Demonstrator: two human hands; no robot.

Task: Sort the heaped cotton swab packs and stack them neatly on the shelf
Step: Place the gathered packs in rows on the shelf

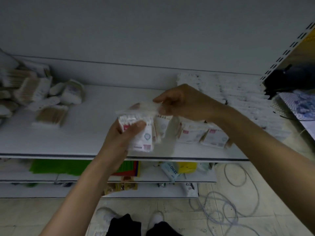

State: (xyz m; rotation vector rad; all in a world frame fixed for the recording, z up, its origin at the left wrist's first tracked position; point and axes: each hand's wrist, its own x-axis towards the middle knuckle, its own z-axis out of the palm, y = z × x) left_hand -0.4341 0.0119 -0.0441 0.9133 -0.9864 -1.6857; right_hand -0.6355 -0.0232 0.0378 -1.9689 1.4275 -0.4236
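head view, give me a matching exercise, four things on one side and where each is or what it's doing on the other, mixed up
Things
1 left hand
2 right hand
3 heaped packs
4 coiled cable

Place or state
A lies on the floor
B pinches the clear top flap of the cotton swab pack
C far left on the shelf
D grips that pack's body

Pairs: 1-D, 2-B, 3-C, 4-A
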